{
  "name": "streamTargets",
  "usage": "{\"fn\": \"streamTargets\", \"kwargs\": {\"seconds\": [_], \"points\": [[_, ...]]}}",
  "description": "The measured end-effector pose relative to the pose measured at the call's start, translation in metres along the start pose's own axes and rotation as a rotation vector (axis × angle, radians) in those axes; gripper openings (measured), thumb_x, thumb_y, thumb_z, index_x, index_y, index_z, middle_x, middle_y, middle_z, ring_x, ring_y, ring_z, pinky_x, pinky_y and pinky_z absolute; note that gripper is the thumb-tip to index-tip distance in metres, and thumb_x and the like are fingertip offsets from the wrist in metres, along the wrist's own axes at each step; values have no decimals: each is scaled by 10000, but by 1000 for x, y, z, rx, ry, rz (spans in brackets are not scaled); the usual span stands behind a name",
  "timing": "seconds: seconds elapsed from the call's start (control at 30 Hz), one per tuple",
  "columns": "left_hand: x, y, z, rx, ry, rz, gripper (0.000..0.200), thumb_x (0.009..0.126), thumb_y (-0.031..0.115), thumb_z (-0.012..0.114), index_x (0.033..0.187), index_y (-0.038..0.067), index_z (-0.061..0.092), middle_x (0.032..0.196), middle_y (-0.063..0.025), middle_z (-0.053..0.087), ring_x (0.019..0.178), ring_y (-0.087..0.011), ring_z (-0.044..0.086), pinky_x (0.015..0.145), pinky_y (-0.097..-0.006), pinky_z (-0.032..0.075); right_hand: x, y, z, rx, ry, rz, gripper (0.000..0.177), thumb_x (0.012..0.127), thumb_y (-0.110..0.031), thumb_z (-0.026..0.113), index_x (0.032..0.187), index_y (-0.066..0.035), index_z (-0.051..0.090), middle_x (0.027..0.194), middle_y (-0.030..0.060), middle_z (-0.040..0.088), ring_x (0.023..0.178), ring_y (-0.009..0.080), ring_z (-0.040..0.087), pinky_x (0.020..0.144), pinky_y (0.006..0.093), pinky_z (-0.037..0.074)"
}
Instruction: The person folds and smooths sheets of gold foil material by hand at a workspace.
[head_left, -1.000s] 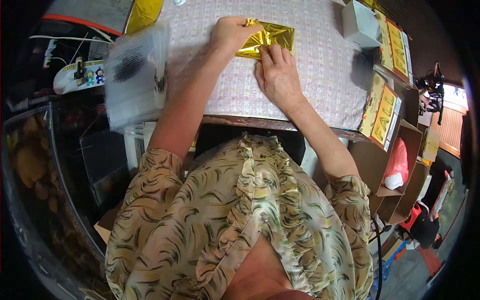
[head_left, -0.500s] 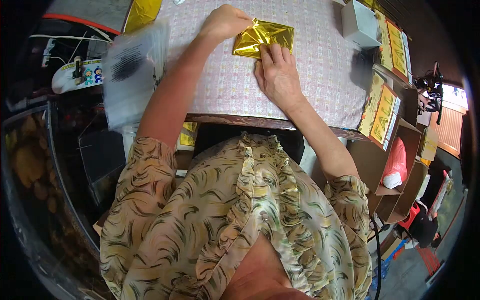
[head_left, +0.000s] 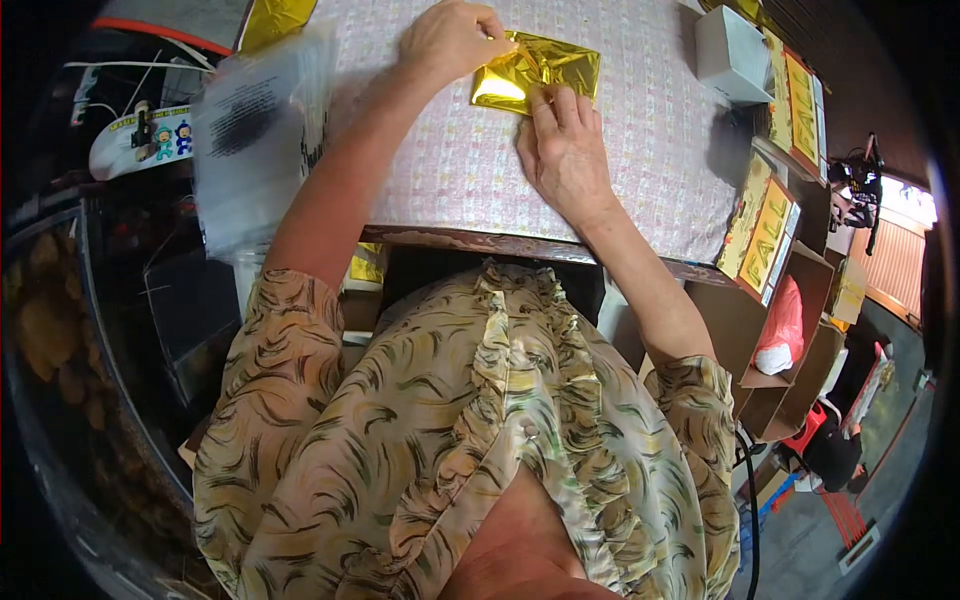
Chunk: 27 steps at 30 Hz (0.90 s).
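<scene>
A shiny gold foil packet lies on the cloth-covered table. At its upper left corner my left hand is closed, thumb and index finger pinching the foil edge. My right hand rests over the packet's lower edge, its fingertips bent down on the foil and the thumb out to the side, gripping nothing.
Left of my left forearm is a stack of clear plastic sleeves. Gold foil lies at the table's far left corner. On the right stand a white box and boxes marked "FALL".
The foil's upper left part now looks more creased near my left fingertips. The whole view has shifted slightly; both hands remain at the packet.
</scene>
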<state>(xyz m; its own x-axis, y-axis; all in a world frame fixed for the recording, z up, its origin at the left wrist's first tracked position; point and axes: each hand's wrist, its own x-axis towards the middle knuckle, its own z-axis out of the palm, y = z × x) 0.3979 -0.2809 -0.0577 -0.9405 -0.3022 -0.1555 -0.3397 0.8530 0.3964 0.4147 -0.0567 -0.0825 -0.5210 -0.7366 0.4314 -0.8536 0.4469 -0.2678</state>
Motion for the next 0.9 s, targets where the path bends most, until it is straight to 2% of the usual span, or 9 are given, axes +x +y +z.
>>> {"fn": "streamTargets", "kwargs": {"seconds": [0.07,0.2,0.27,0.3,0.37,0.47,0.7,0.77,0.9], "points": [[-2,-9,0,-261,189,192,196,913,163,700,1007,-2,747,943,-180,713,893,-366,693,845,-441,550,0,0,-1,-5,0,4,412,892,-101,671,1250,97,619,1157,207,567,1029,369,563,915,457,490],[10,-28,7,-528,437,398,201,921,179,710,962,-7,774,962,-183,741,915,-351,717,848,-402,564,1,1,1,1,4,11,406,889,-92,673,1246,96,626,1158,210,572,1023,369,569,906,458,493],[7,-35,6,-572,252,593,326,992,247,633,1224,38,726,1275,-173,699,1182,-316,667,1015,-434,502,1,0,0,13,-14,23,408,886,-83,675,1248,98,627,1158,208,575,1022,371,572,905,458,495],[5,-34,8,-574,251,590,326,992,247,633,1224,38,726,1275,-173,699,1182,-316,667,1015,-434,502,1,0,0,14,-18,24,408,886,-83,675,1248,98,627,1158,208,575,1022,371,572,905,458,495],[-1,-29,17,-46,215,839,353,1014,395,630,1322,241,709,1366,16,688,1309,-215,611,1120,-443,367,1,0,1,2,-4,15,408,882,-77,676,1248,98,630,1155,206,577,1027,373,573,907,459,496],[-1,-32,29,-86,38,807,422,1088,349,501,1488,235,571,1538,36,552,1480,-165,431,1203,-493,181,1,0,1,12,-5,21,403,882,-79,677,1244,94,637,1155,205,579,1033,373,574,912,459,496],[-10,-33,25,178,49,849,516,1099,362,456,1598,241,400,1642,39,409,1526,-154,342,1247,-489,181,1,0,1,9,-3,22,398,871,-70,683,1236,86,650,1159,201,588,1030,367,579,911,452,499],[-25,-18,2,269,235,992,486,1044,327,541,1475,101,551,1582,-110,484,1447,-270,467,1179,-521,327,1,-1,0,26,17,31,405,862,-54,681,1240,87,651,1155,201,598,1023,368,585,912,449,501],[-7,-28,18,286,-44,921,576,1065,372,480,1590,155,385,1684,-48,324,1545,-244,304,1219,-590,184,-2,0,0,23,10,37,408,856,-43,679,1242,88,654,1153,203,605,1019,370,590,918,444,504]]}}
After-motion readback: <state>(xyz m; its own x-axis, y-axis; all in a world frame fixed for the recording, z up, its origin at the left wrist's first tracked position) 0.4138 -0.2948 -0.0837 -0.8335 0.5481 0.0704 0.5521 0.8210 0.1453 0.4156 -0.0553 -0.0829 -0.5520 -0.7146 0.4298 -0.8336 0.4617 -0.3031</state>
